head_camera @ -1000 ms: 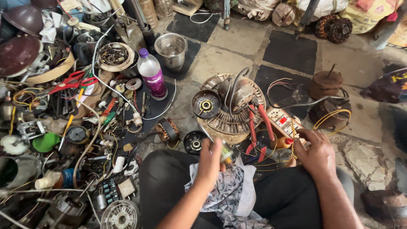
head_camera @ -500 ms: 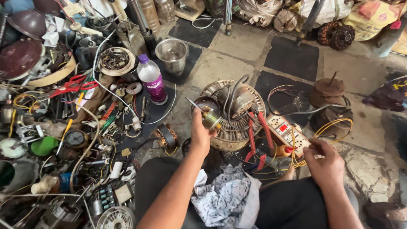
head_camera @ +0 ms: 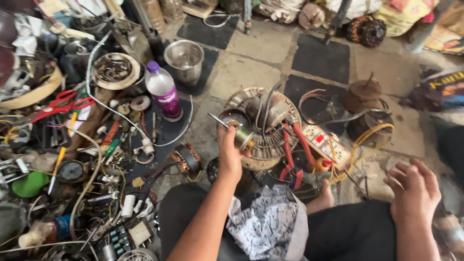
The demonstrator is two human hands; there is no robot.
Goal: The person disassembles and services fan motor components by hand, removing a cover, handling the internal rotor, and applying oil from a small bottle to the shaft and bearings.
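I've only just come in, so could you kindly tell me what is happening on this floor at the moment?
A person sits on the floor among scattered tools and parts. The left hand holds up a small wire spool with a metal shaft through it, over a round fan motor winding lying in front of the knees. The right hand hovers open and empty near the right knee. Red-handled pliers and a white power strip lie beside the winding, and a purple-capped bottle stands to the left.
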